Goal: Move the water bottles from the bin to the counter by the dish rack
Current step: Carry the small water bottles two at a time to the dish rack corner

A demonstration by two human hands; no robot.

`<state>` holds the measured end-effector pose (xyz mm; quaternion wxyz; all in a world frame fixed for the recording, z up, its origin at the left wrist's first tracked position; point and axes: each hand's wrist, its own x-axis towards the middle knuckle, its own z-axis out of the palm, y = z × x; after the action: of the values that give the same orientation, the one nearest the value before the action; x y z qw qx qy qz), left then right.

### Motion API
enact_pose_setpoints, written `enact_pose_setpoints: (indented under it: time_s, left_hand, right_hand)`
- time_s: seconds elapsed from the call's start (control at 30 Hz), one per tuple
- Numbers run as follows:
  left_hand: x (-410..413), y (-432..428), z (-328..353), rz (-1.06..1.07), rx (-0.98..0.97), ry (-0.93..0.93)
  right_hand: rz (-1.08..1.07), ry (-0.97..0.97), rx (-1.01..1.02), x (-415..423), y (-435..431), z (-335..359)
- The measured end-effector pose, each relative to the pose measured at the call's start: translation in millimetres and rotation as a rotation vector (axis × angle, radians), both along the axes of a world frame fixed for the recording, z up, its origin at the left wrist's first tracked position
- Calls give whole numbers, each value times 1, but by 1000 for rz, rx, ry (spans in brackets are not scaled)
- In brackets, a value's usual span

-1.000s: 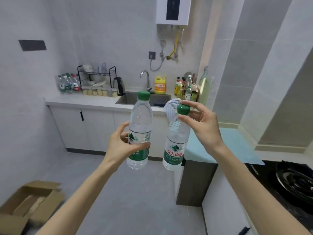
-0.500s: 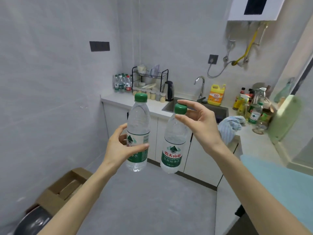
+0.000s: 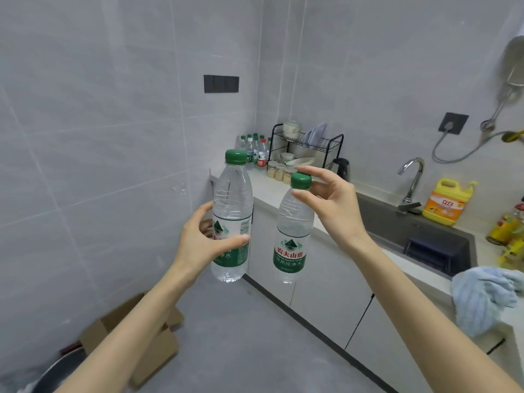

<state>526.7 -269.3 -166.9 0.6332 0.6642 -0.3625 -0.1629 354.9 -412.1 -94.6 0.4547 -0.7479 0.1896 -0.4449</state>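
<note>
The left hand [image 3: 204, 245] is closed round the label band of the left bottle [image 3: 232, 205], thumb across the front and fingers behind, and holds it upright in the air above the floor. Just beside it, without touching, the right bottle [image 3: 292, 242] hangs a little tilted from the right hand [image 3: 331, 205], which pinches only its green cap [image 3: 301, 180] between thumb and fingertips.

Both bottles look full and sealed, so I judge them moderately heavy for their size and unlikely to spill. The clear walls are thin and ribbed and would probably dent under a hard squeeze. The labelled middle is the firmer, less slippery place to hold, and the left hand's wrap there looks secure. The cap pinch is the weaker hold, since the bottle can swing below the fingers and all its weight rests on a small smooth surface. It likely needs a slow carry or a shift down to the body.

Farther off, the white tabletop [image 3: 266, 191] runs along the wall to the corner. There a group of bottles [image 3: 255, 150] stands just left of the black dish rack [image 3: 307, 141], with small jars [image 3: 279, 170] in front of it. Tall and narrow-based, each bottle should go down flat and be released only once steady.
</note>
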Motion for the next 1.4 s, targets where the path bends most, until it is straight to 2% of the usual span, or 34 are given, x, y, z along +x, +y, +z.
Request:
enact_pose_setpoints:
  time_s: [0.23,0.7,1.03,1.4]
  left_hand:
    - [94,-82,-19,51,27,38]
    - [291,-254,-26,22,91,64]
    - [392,-372,-47,73,116,86]
    - [490,-529,-77,151,168,133]
  right_hand:
    - [38,-4,40,91,-86,-16]
    - [10,18,47,284,-261,-26]
    - [13,24,73,382,-386,-48]
    - [60,133,14,490,-557,-86]
